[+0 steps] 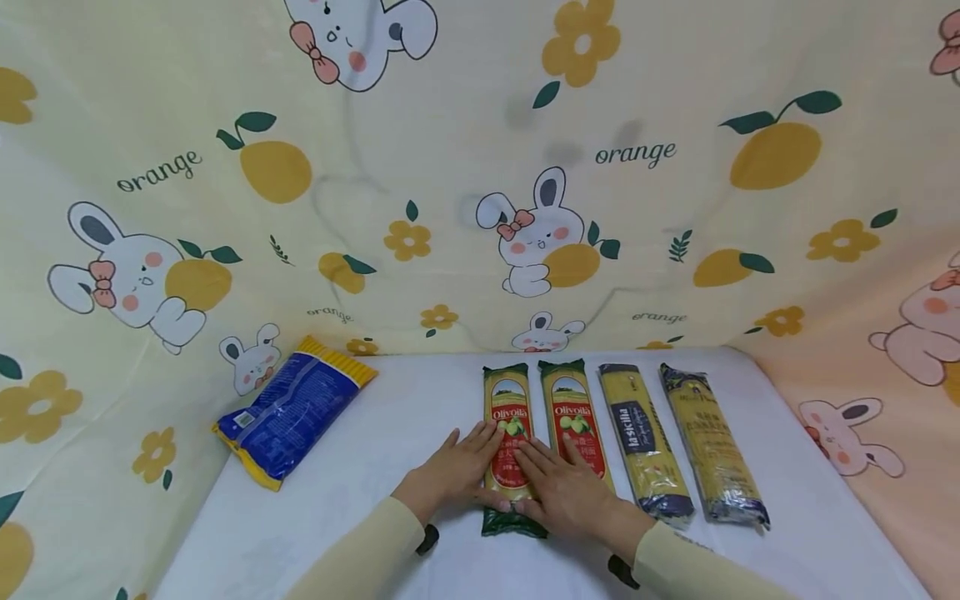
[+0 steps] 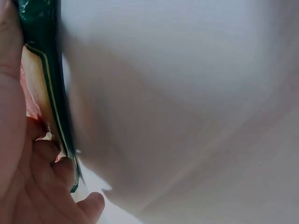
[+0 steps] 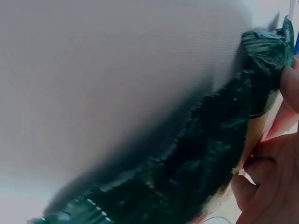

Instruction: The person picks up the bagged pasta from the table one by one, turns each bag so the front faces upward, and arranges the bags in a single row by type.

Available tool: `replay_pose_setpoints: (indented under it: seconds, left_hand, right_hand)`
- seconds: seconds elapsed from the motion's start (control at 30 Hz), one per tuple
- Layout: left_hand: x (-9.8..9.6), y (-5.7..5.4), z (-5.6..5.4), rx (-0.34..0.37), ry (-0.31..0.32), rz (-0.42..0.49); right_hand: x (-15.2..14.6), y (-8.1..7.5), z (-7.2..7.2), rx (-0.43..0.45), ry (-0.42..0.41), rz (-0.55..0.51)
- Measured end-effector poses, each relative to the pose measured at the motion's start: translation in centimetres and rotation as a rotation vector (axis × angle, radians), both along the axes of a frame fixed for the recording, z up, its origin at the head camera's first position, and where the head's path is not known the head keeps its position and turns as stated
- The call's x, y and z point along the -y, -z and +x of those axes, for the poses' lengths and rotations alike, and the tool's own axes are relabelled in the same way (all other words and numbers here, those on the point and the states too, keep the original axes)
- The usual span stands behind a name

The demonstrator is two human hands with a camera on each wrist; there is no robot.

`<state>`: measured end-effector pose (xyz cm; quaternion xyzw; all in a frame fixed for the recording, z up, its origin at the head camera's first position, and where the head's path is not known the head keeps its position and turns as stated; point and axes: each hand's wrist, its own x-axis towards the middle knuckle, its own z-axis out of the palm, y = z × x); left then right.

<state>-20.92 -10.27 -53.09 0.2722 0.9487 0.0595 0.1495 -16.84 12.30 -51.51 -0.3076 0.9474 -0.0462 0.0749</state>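
A red, gold and green "Olivoilà" spaghetti packet [image 1: 508, 400] lies upright-on on the white table, in the middle of the row. My left hand [image 1: 450, 473] rests along its left side, fingers extended over the label and thumb near the lower end. From the right, my right hand [image 1: 573, 496] lies across its right edge, thumb close to the left thumb. The green packet edge [image 2: 55, 93] runs beside the fingers in the left wrist view. In the right wrist view the crinkled green wrapper end [image 3: 219, 130] fills the lower part. A second Olivoilà packet [image 1: 573, 400] sits just right, partly behind the right hand.
Further right lie a gold "lasicilia" pasta packet [image 1: 641, 433] and another gold pasta packet [image 1: 712, 446]. A blue bag with yellow ends [image 1: 296, 412] lies at the table's left edge. A rabbit-and-orange patterned cloth [image 1: 450, 167] surrounds the white table [image 1: 405, 400].
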Motion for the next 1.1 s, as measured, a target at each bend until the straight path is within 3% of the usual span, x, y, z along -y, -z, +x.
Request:
replay_pose_setpoints:
  seconds: [0.27,0.4,0.63,0.87,0.97,1.1]
  left_hand:
    - [1.1,-0.1,1.0,-0.058,-0.031,0.003]
    - [3.2,-0.4,1.6,-0.077,-0.029,0.01]
    - [10.7,-1.4,1.2,-0.144,-0.102,0.006]
    - [19.9,-3.4,-0.4,-0.321,-0.224,-0.014]
    - [23.2,-3.6,-1.0,-0.347,-0.301,-0.066]
    - [26.3,-3.3,-1.2,-0.324,-0.381,-0.119]
  right_hand:
    - [0.2,0.4,0.0,0.017,0.002,0.003]
    - [0.4,0.5,0.1,0.031,0.007,-0.009]
    - [0.5,0.7,0.3,0.056,0.012,-0.011]
    - [0.4,0.5,0.3,0.062,0.005,-0.002]
    - [0.2,0.4,0.1,0.066,0.009,0.003]
    - [0.0,0.4,-0.1,0.068,0.015,0.016]
